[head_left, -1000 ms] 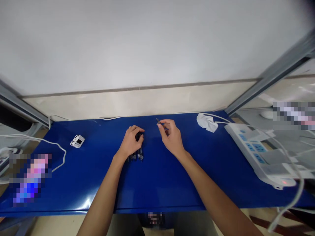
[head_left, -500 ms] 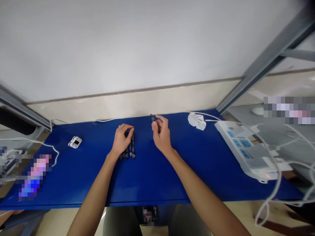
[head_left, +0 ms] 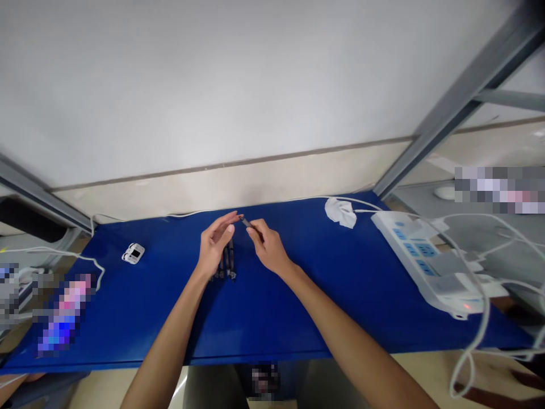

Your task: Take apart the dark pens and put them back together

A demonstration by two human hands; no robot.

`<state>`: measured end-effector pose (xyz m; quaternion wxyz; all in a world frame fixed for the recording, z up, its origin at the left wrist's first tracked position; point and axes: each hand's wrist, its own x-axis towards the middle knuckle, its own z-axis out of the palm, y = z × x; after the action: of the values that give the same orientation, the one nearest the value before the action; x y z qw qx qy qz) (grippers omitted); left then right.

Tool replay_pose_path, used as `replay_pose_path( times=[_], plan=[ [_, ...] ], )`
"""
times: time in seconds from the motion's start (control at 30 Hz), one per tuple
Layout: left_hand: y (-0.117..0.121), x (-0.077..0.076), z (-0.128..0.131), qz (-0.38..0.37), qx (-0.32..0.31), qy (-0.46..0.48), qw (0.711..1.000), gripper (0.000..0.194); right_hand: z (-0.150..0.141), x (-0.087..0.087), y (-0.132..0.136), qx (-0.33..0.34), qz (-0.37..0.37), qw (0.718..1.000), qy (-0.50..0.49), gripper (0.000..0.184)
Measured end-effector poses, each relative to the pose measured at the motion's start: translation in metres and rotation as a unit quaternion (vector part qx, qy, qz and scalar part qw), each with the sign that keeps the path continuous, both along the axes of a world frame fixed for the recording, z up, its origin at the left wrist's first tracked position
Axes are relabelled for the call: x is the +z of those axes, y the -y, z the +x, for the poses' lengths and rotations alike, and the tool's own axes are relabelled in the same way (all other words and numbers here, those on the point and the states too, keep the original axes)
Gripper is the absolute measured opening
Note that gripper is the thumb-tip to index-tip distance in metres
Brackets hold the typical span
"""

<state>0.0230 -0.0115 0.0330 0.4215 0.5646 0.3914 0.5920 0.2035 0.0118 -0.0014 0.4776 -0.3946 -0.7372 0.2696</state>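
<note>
My right hand [head_left: 269,245] is closed around a dark pen [head_left: 246,221], whose tip points up and to the left. Close by on the left, my left hand [head_left: 215,241] is raised with its fingers stretched out and the thumb apart. Its fingertips are right at the pen's tip; whether they touch it I cannot tell. Beneath the left hand, several dark pens [head_left: 230,261] lie side by side on the blue tabletop [head_left: 272,318], their upper parts partly hidden by that hand.
A small white device with a dark screen [head_left: 134,254] lies at left, above a blurred-out phone-like object [head_left: 66,315]. To the right are a crumpled white tissue [head_left: 340,212] and a white power strip [head_left: 426,264] with trailing cables. A wall [head_left: 238,187] borders the table's back edge.
My right hand has moved left with the pen, bringing its tip to my left hand. The left hand has lifted and opened its fingers above the row of pens.
</note>
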Motion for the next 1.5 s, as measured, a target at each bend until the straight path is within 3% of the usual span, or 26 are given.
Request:
replay_pose_path(
  times=[0.1,0.37,0.7,1.17,1.37,1.5],
  plan=[
    [0.002,0.002,0.005,-0.033,-0.059,0.046,0.997,0.046,-0.002,-0.001,0.001,0.026,-0.004,1.0,0.016,0.027],
    [-0.006,-0.007,0.002,-0.063,-0.06,0.085,0.993,0.038,-0.005,-0.002,0.005,0.086,-0.028,0.995,0.034,0.029],
    [-0.004,-0.014,0.006,-0.056,0.053,0.073,0.994,0.026,-0.014,-0.002,0.01,0.053,-0.055,0.997,0.033,0.022],
    [-0.002,-0.013,0.009,-0.048,0.115,0.07,0.99,0.023,-0.017,-0.001,0.012,0.066,-0.056,0.996,0.025,0.022],
    [-0.003,-0.012,0.011,-0.033,0.087,0.091,0.992,0.022,-0.016,0.002,0.006,0.059,-0.047,0.997,0.023,0.026],
    [-0.004,-0.008,0.008,-0.031,0.043,0.12,0.991,0.026,-0.013,0.008,0.003,0.074,-0.073,0.994,0.034,0.041]
  ],
)
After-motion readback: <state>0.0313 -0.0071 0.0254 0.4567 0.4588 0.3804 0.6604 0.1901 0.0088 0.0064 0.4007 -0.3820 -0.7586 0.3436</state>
